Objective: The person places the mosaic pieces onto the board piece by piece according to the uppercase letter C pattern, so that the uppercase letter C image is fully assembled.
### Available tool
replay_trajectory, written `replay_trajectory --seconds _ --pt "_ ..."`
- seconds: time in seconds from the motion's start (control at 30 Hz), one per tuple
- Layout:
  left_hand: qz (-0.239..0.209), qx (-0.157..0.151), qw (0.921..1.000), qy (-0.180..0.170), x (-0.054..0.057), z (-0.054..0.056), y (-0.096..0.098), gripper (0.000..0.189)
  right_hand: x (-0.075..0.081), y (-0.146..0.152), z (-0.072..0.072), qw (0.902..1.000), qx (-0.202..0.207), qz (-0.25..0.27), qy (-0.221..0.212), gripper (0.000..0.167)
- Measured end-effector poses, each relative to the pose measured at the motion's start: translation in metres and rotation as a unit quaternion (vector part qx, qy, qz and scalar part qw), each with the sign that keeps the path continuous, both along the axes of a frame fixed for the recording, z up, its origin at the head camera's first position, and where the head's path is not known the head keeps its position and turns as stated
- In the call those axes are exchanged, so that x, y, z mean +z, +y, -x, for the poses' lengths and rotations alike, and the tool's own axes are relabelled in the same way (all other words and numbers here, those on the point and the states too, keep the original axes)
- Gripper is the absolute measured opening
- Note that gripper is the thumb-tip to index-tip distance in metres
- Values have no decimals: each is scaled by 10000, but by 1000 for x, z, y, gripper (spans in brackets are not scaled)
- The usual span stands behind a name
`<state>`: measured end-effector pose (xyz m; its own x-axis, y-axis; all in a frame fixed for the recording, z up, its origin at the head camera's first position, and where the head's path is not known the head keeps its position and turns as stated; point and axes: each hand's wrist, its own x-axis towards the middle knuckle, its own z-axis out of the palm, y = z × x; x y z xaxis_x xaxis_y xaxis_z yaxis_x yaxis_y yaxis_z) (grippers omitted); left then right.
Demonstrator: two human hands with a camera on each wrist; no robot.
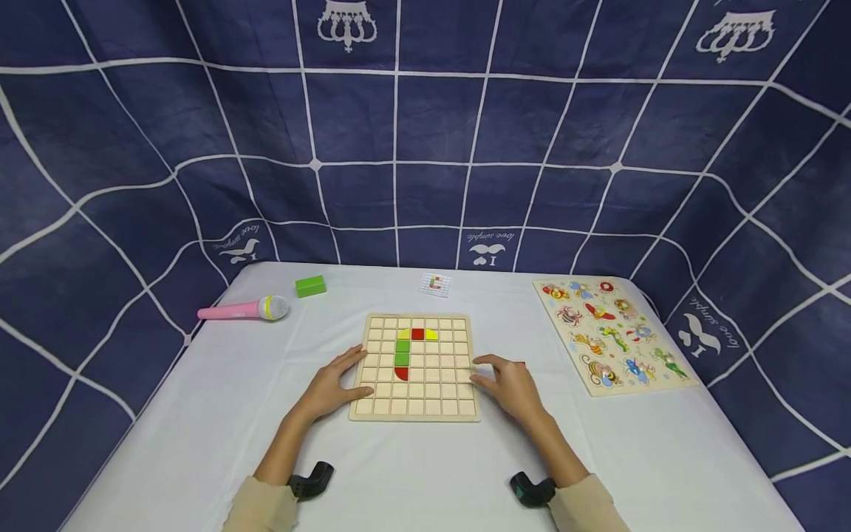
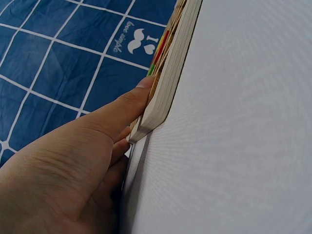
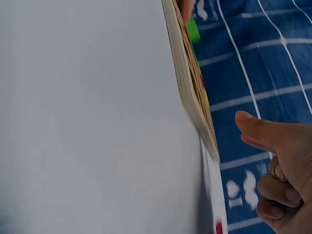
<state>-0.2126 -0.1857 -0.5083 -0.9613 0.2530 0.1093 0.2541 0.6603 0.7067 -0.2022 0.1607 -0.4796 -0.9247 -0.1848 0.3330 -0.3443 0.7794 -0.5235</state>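
A wooden grid board [image 1: 425,408] lies in front of me with colored pieces in its cells. Along the top runs a red square [image 1: 417,334] between two yellow pieces; green squares [image 1: 402,353] and a round-cornered red piece [image 1: 401,374] go down the left. My left hand [image 1: 327,388] rests at the board's left edge, thumb on its face, as the left wrist view also shows. By the right edge is my right hand [image 1: 510,388], thumb and forefinger extended, the other fingers curled in the right wrist view; no piece shows in it. A bit of red [image 1: 520,363] peeks out behind this hand.
A small pattern card [image 1: 435,284] lies beyond the board. At the back left are a green block [image 1: 310,286] and a pink toy microphone [image 1: 242,309]. An insect puzzle board [image 1: 608,336] is on the right. Dark blue checked cloth [image 1: 432,133] hangs around the white table.
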Motion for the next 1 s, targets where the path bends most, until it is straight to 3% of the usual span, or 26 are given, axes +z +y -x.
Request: replay_trajectory --seconds 0.17,0.3,0.53,0.7,1.0 --pt "50 -23 10000 8 2 -1 -1 83 2 51 -17 9991 -188 39 -365 32" --pt "33 -51 9999 -84 6 -1 -2 83 0 75 -28 9960 -352 -206 -801 36" --pt "-28 -45 9999 -163 6 -1 1 83 -8 89 -33 9948 -516 -525 -709 25" --pt "-14 -32 9999 -158 6 -1 1 84 -3 69 -25 9977 -327 -337 -497 26" --pt "24 -22 9999 -134 4 1 0 84 11 -15 4 9987 448 -155 -188 27"
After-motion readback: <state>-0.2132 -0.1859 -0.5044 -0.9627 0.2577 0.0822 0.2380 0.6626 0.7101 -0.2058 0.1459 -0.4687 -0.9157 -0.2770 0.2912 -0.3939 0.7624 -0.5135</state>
